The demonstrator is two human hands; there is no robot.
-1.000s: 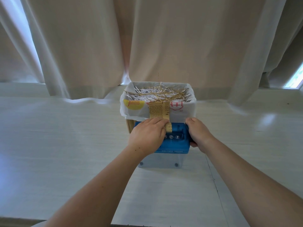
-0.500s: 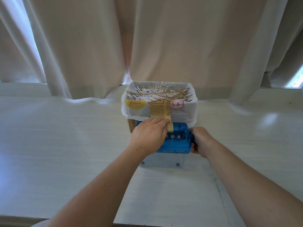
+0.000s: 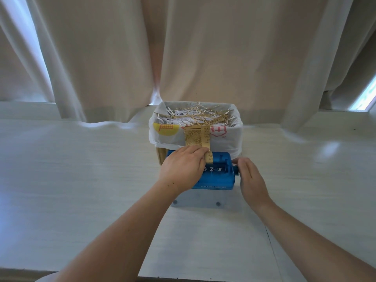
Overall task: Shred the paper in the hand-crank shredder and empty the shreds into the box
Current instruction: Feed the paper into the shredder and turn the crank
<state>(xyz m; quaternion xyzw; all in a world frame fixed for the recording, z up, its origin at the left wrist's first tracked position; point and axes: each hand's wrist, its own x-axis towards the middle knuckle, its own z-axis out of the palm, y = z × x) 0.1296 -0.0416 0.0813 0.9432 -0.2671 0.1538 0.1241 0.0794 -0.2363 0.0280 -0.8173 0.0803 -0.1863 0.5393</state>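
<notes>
- Head view, shredder (image 3: 218, 176): blue hand-crank unit on a clear bin (image 3: 199, 200). It stands on the pale table (image 3: 81, 169), just in front of the box and touching it or nearly so.
- Head view, paper (image 3: 197, 137): a tan printed strip standing upright out of the feed slot, its top edge level with the box rim. About as much shows as a second ago, so little has fed through.
- Head view, left hand (image 3: 184, 166): lies over the left part of the blue top with fingers curled, the fingertips bearing on the strip where it enters the slot. It has not shifted.
- Head view, right hand (image 3: 251, 180): at the crank (image 3: 236, 169) on the shredder's right side. A second ago it sat high beside the top, then dropped low with fingers wrapped. Now it stands edge-on, fingers stretched forward and thumb by the crank hub. Whether it pinches the handle cannot be told, since the handle is hidden behind the palm.
- Head view, box (image 3: 234, 135): lined with a white printed bag and holding white and tan shreds (image 3: 195, 116).
- Head view, curtain (image 3: 203, 47): beige, hanging behind the box.
- Judgement: the changing hand position reads as one crank turn in progress. Most of the strip remains to shred, and the bin is not yet emptied.
</notes>
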